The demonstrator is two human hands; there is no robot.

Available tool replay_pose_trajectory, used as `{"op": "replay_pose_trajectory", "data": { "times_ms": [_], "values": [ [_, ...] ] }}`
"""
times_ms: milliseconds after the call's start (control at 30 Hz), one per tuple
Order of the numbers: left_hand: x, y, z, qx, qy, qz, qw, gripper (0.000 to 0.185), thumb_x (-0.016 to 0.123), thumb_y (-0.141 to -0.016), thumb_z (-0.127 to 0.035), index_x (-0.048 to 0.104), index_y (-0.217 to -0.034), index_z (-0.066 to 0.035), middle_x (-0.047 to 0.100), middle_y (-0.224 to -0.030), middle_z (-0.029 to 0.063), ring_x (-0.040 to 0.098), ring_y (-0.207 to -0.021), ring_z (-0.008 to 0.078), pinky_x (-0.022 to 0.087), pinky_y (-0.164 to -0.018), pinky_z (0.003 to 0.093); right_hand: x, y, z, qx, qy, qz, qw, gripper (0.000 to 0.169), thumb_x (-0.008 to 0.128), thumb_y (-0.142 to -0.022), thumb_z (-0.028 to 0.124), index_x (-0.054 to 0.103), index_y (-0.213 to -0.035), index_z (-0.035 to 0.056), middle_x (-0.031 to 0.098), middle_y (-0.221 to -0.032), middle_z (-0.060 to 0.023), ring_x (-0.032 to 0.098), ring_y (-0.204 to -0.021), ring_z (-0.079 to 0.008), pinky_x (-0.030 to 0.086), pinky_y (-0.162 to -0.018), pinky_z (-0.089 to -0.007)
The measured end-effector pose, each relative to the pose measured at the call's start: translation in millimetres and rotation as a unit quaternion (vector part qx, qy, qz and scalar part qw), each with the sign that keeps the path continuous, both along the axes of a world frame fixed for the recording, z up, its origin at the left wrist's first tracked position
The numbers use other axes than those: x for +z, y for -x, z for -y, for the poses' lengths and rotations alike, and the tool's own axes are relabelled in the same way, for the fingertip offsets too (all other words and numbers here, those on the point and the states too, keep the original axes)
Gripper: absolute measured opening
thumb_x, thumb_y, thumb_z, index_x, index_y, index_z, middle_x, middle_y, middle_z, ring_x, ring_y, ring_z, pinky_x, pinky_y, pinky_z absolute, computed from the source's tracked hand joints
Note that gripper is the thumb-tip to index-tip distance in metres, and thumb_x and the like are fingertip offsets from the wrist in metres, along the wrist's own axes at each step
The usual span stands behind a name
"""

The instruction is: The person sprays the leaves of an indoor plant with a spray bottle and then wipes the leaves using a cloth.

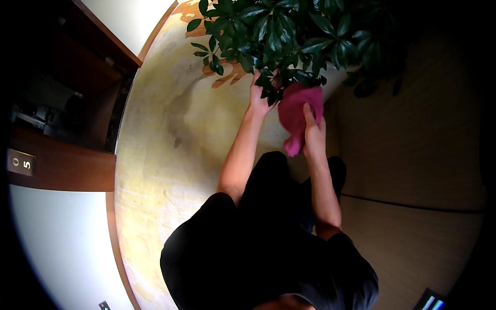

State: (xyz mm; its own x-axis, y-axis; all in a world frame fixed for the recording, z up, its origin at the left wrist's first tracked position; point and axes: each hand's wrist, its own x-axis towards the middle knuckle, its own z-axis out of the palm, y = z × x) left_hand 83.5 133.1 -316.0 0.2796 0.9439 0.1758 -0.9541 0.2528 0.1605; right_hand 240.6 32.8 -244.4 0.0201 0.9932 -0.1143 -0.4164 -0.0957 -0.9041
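A leafy green potted plant (271, 31) fills the top middle of the head view, with part of its pale pot (334, 77) showing under the leaves. My left hand (263, 93) is at the plant's lower leaves, palm up, its fingers partly hidden behind them; whether it grips a leaf cannot be told. Just to the right, my right hand (314, 130) holds a pink cloth (300, 104), thumb on top. The cloth's upper edge meets the low leaves, and a bunched end hangs beneath it.
Patterned carpet (186, 128) covers the floor on the left. Beyond it are a dark doorway with a brown wooden frame (62, 164) bearing a number plate (22, 162), and white wall (58, 232). A brown panelled wall (407, 155) stands close on the right.
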Motion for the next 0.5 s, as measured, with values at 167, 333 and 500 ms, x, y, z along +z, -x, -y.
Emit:
{"op": "replay_pose_trajectory", "data": {
  "times_ms": [167,333,500],
  "values": [
    [9,-2,3,0.082,0.093,-0.128,0.984,0.059,0.038,-0.087,-0.056,0.053,-0.112,-0.005,0.057,-0.106,0.0077,0.052,-0.098,0.0213,0.037,-0.091,0.0362,7,22,-34,-0.076,-0.197,0.175,0.962,0.027,0.047,-0.091,0.020,0.053,-0.104,-0.0035,0.061,-0.089,-0.0081,0.056,-0.079,-0.0148,0.043,-0.072,-0.0283],
    [22,-18,18,0.079,0.018,-0.194,0.978,0.066,0.043,-0.085,-0.057,0.041,-0.128,-0.006,0.048,-0.126,0.0096,0.046,-0.114,0.0246,0.033,-0.100,0.0376,-23,63,-76,-0.060,-0.254,0.444,0.857,0.061,0.050,-0.084,0.031,0.034,-0.130,-0.0048,0.029,-0.137,-0.0247,0.019,-0.130,-0.0421,0.011,-0.108,-0.0435],
    [24,-16,24,0.044,0.094,-0.227,0.968,0.069,0.042,-0.085,-0.058,0.039,-0.130,-0.006,0.045,-0.129,0.0119,0.045,-0.115,0.0252,0.033,-0.100,0.0360,-48,63,-89,-0.066,-0.186,0.359,0.912,0.057,0.047,-0.087,0.032,0.035,-0.129,-0.0043,0.034,-0.134,-0.0244,0.024,-0.128,-0.0404,0.015,-0.107,-0.0418]
  ]
}}
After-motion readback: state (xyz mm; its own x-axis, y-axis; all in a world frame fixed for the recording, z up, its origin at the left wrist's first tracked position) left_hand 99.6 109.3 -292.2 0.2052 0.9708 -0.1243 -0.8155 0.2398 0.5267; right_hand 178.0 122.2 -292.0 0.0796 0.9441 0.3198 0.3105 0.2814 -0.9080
